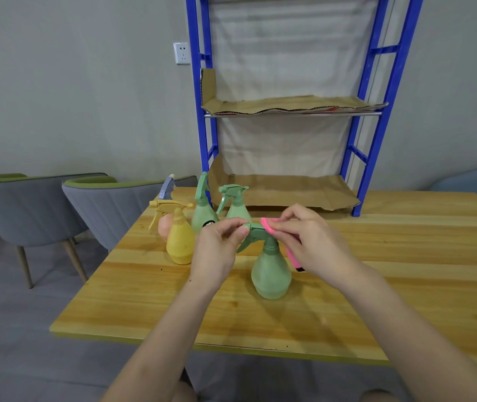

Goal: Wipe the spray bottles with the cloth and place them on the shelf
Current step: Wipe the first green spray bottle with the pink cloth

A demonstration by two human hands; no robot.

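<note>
Hands both sit at the spray head of a green bottle [271,274], which stands upright on the wood table [405,271], mid-front. L hand [217,245] pinches the nozzle tip btwn thumb & forefinger. R hand [312,242] grips a pink cloth [267,226], pressing it vs the rear top of the head; cloth's tail hangs below the palm. Back-left: yellow bottle [180,242], peach bottle [164,224] half hidden behind it, 2 more green sprayers [204,213] close by. Blue shelf [376,140], tiers lined w/ cardboard [289,190], stands at table's far edge.
</note>
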